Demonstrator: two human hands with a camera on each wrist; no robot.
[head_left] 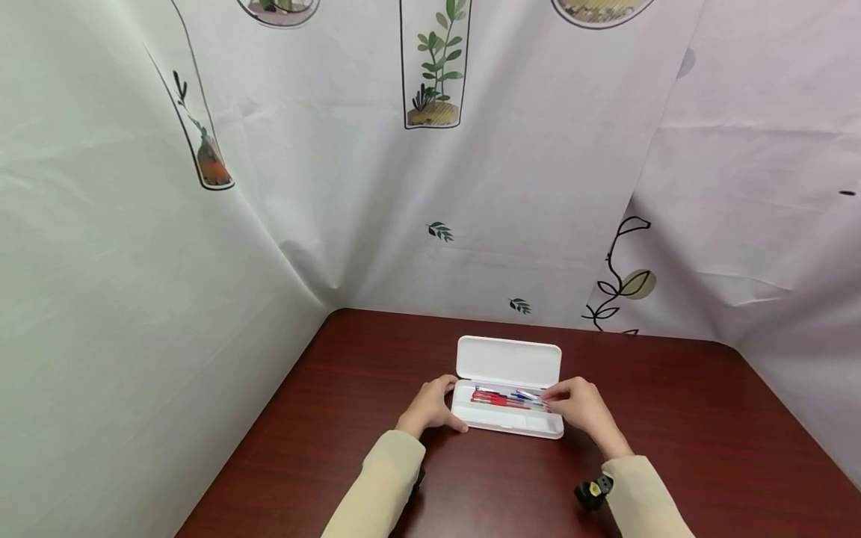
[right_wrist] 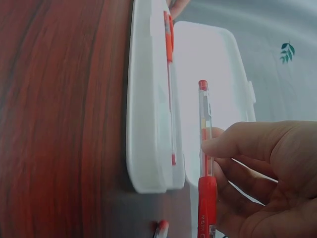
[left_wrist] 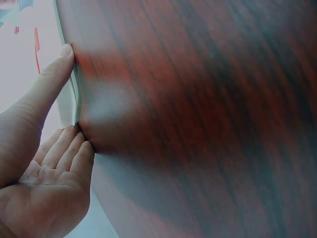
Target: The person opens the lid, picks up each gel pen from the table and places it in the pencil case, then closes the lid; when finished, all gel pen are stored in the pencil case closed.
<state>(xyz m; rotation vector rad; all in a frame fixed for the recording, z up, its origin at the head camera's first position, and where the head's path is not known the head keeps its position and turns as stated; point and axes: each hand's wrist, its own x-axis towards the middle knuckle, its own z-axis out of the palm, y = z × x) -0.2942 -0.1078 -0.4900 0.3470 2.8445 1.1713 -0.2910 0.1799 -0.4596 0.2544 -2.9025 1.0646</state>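
A white pencil case (head_left: pixel 507 430) lies with its lid (head_left: pixel 509 360) raised on the table. Inside are several pens (head_left: pixel 498 398), red ones and a blue one among them. At the case's left end, my left hand (head_left: pixel 428 406) holds it, the thumb (left_wrist: pixel 57 67) along the front edge and the fingers on the side. My right hand (head_left: pixel 578 403) is over the case's right end. In the right wrist view it pinches a red gel pen (right_wrist: pixel 207 198) with a clear barrel between thumb and fingers. Another red pen (right_wrist: pixel 169 44) lies in the case there.
The dark red wooden table (head_left: pixel 498 486) is bordered by white patterned cloth (head_left: pixel 538 187) at the back and sides. In the right wrist view a red-tipped piece (right_wrist: pixel 162 227) shows low beside the case. A black wrist device (head_left: pixel 592 492) sits by the right sleeve.
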